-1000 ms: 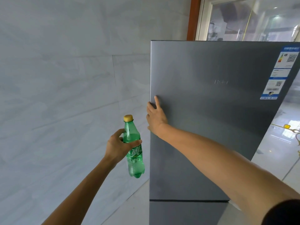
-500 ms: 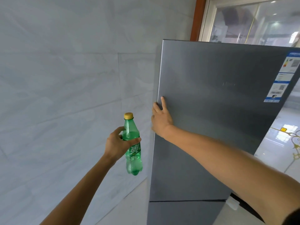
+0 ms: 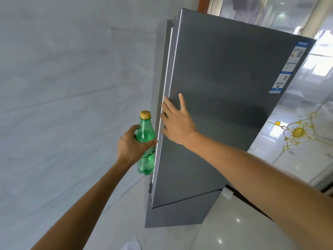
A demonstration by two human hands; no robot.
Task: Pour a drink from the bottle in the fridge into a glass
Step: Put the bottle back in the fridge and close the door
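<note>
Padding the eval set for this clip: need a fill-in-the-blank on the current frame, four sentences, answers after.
1. The left hand grips a ____ bottle.
2. The bottle's cap is ____.
3. The right hand presses flat on the fridge door, near its ____ edge.
4. The labels sit at the door's upper ____ corner.

Missing words: green; yellow; left; right.
</note>
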